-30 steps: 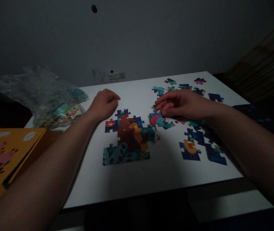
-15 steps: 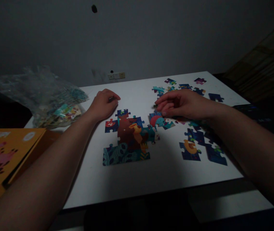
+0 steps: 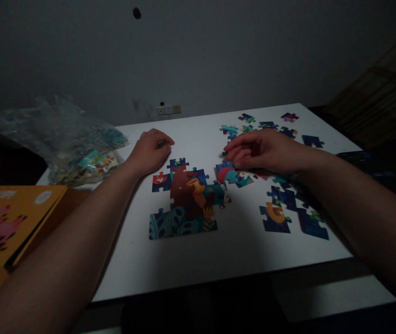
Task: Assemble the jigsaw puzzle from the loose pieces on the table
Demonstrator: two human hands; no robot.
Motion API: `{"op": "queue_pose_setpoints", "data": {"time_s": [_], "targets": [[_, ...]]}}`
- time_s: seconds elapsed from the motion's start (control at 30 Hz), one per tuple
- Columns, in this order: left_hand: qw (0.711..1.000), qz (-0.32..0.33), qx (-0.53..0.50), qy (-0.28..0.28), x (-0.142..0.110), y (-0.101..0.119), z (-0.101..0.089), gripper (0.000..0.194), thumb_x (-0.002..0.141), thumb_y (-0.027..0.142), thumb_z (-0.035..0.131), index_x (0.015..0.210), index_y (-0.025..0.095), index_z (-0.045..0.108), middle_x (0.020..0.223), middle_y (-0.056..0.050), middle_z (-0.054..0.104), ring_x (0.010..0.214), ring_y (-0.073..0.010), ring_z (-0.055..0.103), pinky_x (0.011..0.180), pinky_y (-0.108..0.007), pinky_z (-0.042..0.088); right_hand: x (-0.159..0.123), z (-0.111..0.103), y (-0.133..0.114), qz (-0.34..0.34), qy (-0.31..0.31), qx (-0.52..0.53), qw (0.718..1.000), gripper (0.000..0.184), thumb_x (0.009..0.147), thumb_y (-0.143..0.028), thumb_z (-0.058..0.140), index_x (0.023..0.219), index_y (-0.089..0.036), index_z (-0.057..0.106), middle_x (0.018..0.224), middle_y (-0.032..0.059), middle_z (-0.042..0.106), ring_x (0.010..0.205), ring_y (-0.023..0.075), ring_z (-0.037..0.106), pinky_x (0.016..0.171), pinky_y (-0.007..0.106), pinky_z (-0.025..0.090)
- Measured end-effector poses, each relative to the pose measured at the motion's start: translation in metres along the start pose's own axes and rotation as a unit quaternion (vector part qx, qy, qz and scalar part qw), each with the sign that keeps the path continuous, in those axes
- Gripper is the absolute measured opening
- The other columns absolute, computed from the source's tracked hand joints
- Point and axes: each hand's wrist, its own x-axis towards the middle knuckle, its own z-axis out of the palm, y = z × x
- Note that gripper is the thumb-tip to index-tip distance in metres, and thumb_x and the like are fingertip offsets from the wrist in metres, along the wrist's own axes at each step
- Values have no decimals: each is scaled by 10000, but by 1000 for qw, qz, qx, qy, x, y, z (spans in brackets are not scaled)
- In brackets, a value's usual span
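A partly joined jigsaw puzzle (image 3: 187, 199) with a brown bear and a yellow honey pot lies mid-table. Beyond its upper left corner my left hand (image 3: 151, 150) rests on the table, loosely curled, with index finger and thumb apart; nothing held shows in it. My right hand (image 3: 253, 150) hovers low over loose pieces to the puzzle's right, its fingers half bent and thumb apart. Just under that thumb is a puzzle piece (image 3: 227, 174) with a red and teal round shape; whether they touch I cannot tell. The hand and forearm hide some pieces.
Several loose pieces lie at the far right, among them a dark blue one (image 3: 312, 141). Nearer is a piece with a yellow bird (image 3: 275, 217). On the left are a clear plastic bag (image 3: 79, 144) of pieces and an orange box (image 3: 20, 222). A wall socket (image 3: 169, 110) is behind the white table (image 3: 191, 260).
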Motion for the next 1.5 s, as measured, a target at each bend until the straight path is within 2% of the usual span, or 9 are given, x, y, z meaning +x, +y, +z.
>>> {"op": "queue_pose_setpoints", "data": {"time_s": [0.3,0.43,0.8,1.0,1.1,1.27,1.5], "targets": [[1000,-2,-2,1,0,0,0,292,977,282,687,1135,246,930,1300,-154,831,1285,-391,749,1270,-684,562,-2,1,-3,-4,3,8,1000,506,790,-331,1110,1260,-277,929,1222,118,921,916,242,860,659,347,723],[1000,-7,1,2,0,0,0,286,967,272,695,1134,255,926,1291,-140,829,1289,-386,746,1268,-669,562,-3,2,-5,-11,5,11,1000,501,798,-323,1113,1256,-250,921,1194,114,920,882,223,852,632,315,701],[1000,-7,3,-3,-1,2,-1,305,973,287,681,1148,243,928,1300,-154,826,1303,-399,751,1275,-680,560,-4,2,-7,-11,10,19,1000,508,782,-312,1124,1243,-241,923,1151,112,922,847,219,852,641,322,707],[1000,0,2,-3,-1,3,-2,291,973,288,685,1128,242,926,1292,-155,829,1307,-400,753,1279,-686,556,-4,2,-6,-9,15,8,1000,541,766,-347,1137,1257,-246,934,1204,127,926,926,250,878,703,353,749],[1000,-9,0,0,0,1,0,290,970,289,683,1127,251,924,1287,-148,823,1306,-393,741,1288,-690,551,-4,3,-7,-1,13,6,1000,557,766,-353,1139,1276,-253,939,1203,126,927,908,251,876,638,333,727],[1000,-18,-7,0,0,1,1,289,965,304,702,1143,259,926,1297,-141,814,1304,-390,721,1298,-701,536,-6,4,-10,20,17,2,1000,600,773,-363,1143,1326,-261,934,1162,113,931,770,225,837,437,273,595],[1000,-13,-8,-3,0,4,-2,265,950,306,700,1105,272,913,1265,-135,819,1294,-391,734,1298,-694,540,-6,5,-12,16,2,13,1000,524,794,-339,1131,1267,-257,921,1051,86,913,736,208,821,471,282,605]]}}
